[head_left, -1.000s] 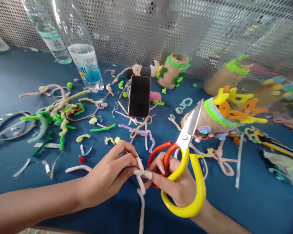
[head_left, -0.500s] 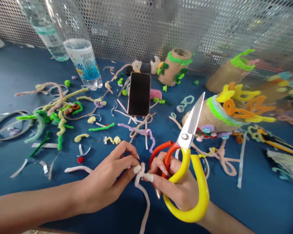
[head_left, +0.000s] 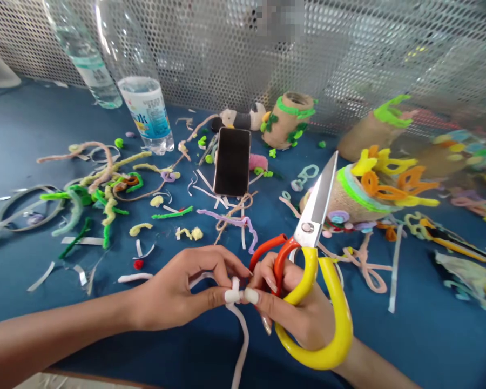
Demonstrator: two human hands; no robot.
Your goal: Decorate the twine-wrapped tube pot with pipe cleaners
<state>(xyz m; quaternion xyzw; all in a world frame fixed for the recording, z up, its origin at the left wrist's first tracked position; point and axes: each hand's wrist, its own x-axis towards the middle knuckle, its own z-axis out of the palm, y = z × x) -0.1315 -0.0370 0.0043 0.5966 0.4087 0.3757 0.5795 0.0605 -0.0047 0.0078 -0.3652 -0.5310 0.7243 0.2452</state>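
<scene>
A pale pink pipe cleaner (head_left: 242,335) is bent into a small loop between my fingertips, and one long end hangs down toward the bottom edge. My left hand (head_left: 186,286) pinches it between thumb and fingers. The thumb and fingers of my right hand (head_left: 303,308) close on the same piece, right beside the left thumb. Hooked over my right hand are scissors (head_left: 306,227) with red and yellow handles, blades pointing up and away. Another pale end (head_left: 134,278) shows left of my left wrist; whether it is the same piece is hidden.
A phone (head_left: 232,162) lies beyond my hands. Plastic bottles (head_left: 149,111) stand at the back left. Twine-wrapped jars (head_left: 287,121) are at the back and right, one lying tilted with yellow and orange loops (head_left: 389,175). Pipe cleaner scraps (head_left: 109,210) litter the blue table (head_left: 20,135).
My left thumb and fingers have shifted right, closing over the loop next to my right thumb. The view has moved slightly. The scissors stay on my right hand.
</scene>
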